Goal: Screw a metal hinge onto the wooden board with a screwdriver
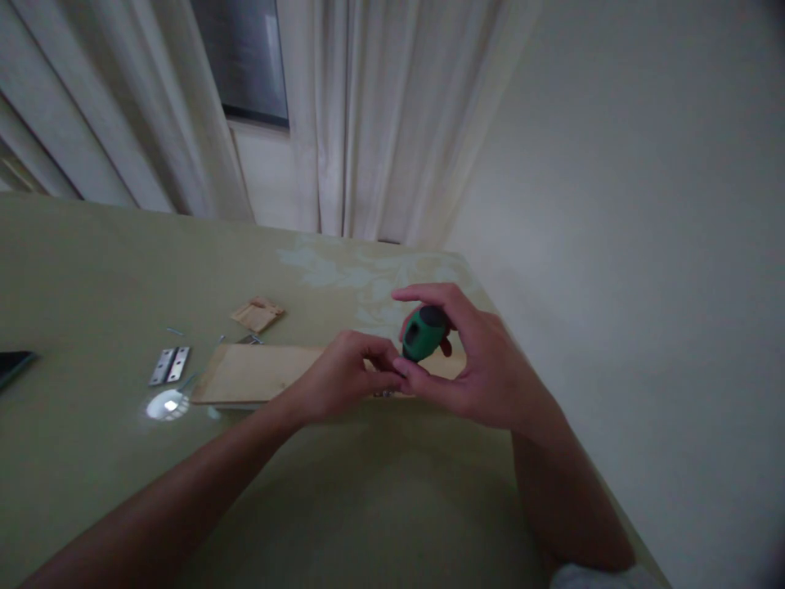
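Note:
A stubby green screwdriver (pixel 423 334) with a black end stands tilted over a pale wooden board (pixel 257 372). My right hand (pixel 475 360) curls around its handle, with the index finger lifted away above it. Close beside it, my left hand (pixel 352 372) is closed in a pinch by the screwdriver's lower end, over the board. Whatever sits between those left fingertips is hidden. Small metal parts (pixel 383 393), partly covered by my hands, show at the board's near edge. The screwdriver's tip is out of sight.
Left of the board lies a metal hinge (pixel 170 366), with a screw (pixel 175 330) behind it. A small broken wood piece (pixel 257 313) rests beyond the board. A dark object (pixel 15 364) is at the table's far left. A wall (pixel 643 286) borders the right side; curtains (pixel 380 123) hang behind.

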Demonstrator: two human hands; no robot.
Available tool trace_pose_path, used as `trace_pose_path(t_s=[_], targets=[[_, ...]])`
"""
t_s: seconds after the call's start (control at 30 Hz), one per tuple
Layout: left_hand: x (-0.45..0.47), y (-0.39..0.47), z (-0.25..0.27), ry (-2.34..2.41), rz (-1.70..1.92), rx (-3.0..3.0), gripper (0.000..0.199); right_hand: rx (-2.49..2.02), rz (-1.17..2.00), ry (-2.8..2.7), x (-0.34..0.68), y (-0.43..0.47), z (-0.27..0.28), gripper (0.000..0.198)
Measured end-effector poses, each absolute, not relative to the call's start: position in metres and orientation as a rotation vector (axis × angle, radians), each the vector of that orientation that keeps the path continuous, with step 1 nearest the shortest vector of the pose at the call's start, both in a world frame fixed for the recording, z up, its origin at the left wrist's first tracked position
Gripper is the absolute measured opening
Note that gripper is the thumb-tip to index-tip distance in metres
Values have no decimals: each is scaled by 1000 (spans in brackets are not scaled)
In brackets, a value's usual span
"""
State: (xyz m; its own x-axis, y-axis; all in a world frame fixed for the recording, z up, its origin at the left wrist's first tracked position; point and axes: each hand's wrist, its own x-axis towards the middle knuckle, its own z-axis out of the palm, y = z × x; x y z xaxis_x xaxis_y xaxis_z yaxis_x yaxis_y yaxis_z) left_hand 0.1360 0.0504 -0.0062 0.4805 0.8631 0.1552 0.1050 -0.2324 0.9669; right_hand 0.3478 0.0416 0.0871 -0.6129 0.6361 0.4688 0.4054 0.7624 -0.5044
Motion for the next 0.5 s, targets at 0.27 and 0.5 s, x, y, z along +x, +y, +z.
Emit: trace_pose_path(t_s=[0.27, 0.5], targets=[[128, 53, 0, 683, 792, 1759, 14, -811, 551, -2267, 348, 44, 87, 55], [136, 50, -5, 809, 953, 1702, 17, -717, 766, -2164, 348, 47, 85, 62]])
